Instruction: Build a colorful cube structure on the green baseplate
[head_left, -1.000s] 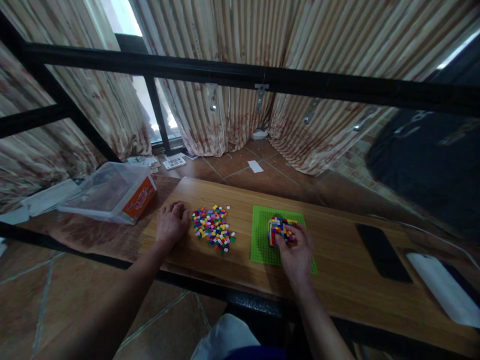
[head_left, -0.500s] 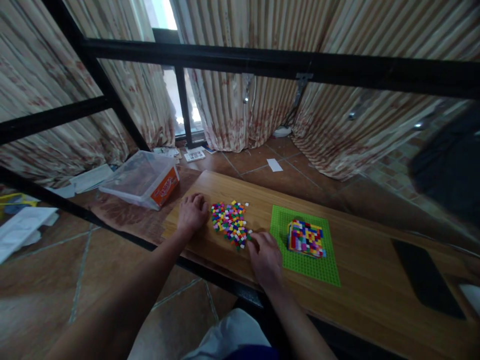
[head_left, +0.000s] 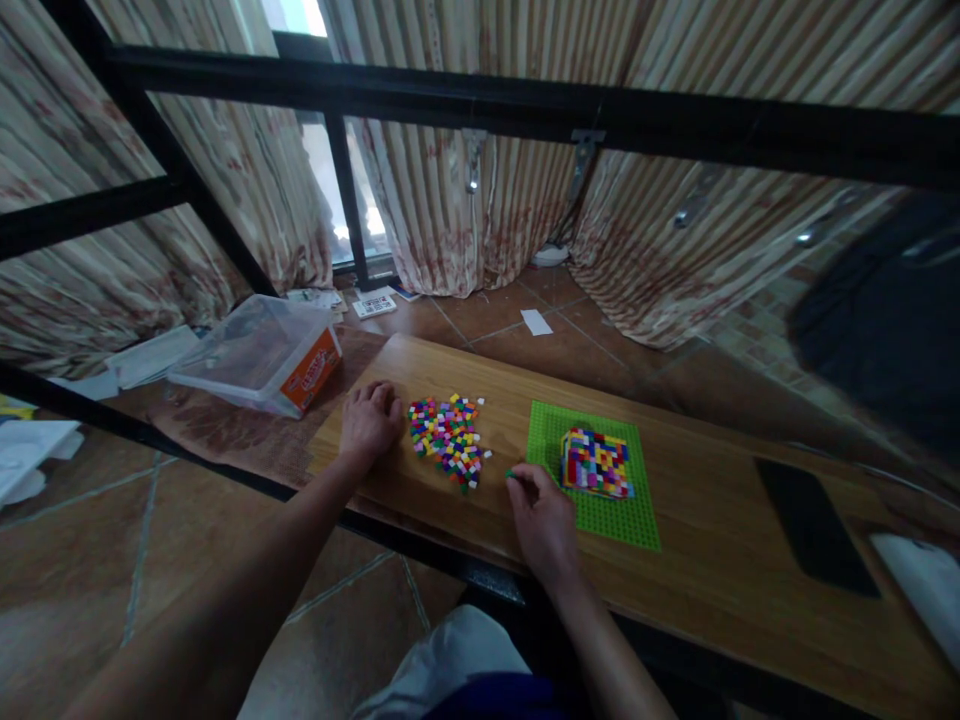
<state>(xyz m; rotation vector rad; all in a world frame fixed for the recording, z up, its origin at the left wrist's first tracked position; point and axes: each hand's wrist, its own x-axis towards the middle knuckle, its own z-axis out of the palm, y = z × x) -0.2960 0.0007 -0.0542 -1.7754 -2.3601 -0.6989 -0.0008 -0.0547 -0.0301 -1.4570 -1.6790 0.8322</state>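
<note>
My right hand [head_left: 544, 515] pinches a small green brick [head_left: 510, 474] between thumb and fingertips, just left of the green baseplate [head_left: 626, 528]. On that plate sits a block-shaped build [head_left: 596, 463] of many colours. My left hand [head_left: 370, 420] rests on the wooden board [head_left: 450, 360], its fingers loosely bent and apart, and I see nothing in it. Beside it, to the right, lies a loose pile of small coloured bricks [head_left: 442, 432], between my two hands.
A clear plastic box [head_left: 255, 350] with an orange label stands beyond my left hand. A dark flat panel [head_left: 814, 525] lies on the board's right part, with a pale object [head_left: 919, 580] beside it. A black metal bar [head_left: 480, 90] crosses in front of the curtains.
My right hand has moved away from the pile towards the baseplate with a green brick in its fingertips. My left hand has stayed by the pile. The whole view has shifted slightly.
</note>
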